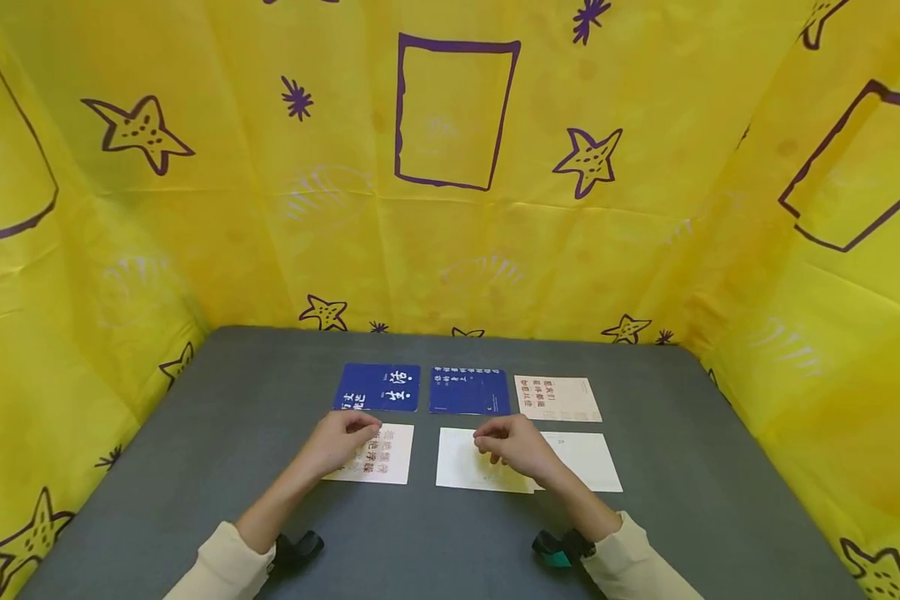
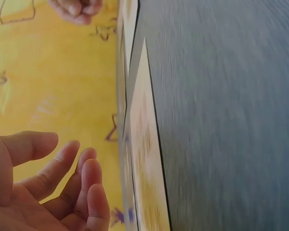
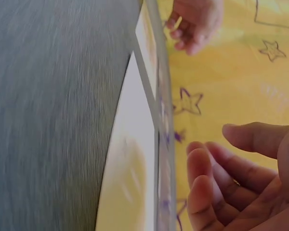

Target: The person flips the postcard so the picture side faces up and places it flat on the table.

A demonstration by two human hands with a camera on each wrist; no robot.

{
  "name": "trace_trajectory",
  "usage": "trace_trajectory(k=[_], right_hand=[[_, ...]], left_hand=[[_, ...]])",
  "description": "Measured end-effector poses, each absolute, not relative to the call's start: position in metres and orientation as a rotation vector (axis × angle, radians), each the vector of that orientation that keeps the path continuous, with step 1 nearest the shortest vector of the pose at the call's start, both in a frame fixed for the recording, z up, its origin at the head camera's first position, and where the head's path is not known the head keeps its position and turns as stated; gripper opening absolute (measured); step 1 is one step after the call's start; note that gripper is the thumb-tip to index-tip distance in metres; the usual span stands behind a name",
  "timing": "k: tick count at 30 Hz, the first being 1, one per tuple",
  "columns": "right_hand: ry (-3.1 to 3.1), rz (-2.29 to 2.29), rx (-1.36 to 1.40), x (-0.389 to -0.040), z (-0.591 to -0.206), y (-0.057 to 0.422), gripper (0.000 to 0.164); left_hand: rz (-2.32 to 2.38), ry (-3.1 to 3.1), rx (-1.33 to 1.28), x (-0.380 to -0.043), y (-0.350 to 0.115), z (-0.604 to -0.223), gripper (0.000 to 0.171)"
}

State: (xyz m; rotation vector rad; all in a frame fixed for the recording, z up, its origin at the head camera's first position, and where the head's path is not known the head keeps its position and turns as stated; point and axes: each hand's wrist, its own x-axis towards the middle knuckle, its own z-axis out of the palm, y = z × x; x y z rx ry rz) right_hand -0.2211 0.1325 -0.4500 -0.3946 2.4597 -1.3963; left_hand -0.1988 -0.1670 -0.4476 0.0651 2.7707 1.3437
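Six-odd aside, several cards lie in two rows on a dark grey table. My left hand hovers over the pale card with red characters at the front left; in the left wrist view its fingers are loosely bent, with nothing between them and the thumb. Above a white card in the front row is my right hand, likewise loosely bent and holding nothing. A second white card adjoins that one on the right, the seam partly hidden by the right hand and forearm.
Behind lie a blue card with white characters, another blue card and a cream card with red characters. Yellow cloth with drawn stars encloses the grey table at the back and sides. Dark straps circle both wrists.
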Motion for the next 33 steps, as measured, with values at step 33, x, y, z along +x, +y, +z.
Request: trace_trajectory(k=[33], right_hand=[[2.934, -0.947, -0.188, -0.204, -0.448, 0.179, 0.019]], left_hand=[[1.178, 2.697, 0.305, -0.201, -0.091, -0.455, 0.015]])
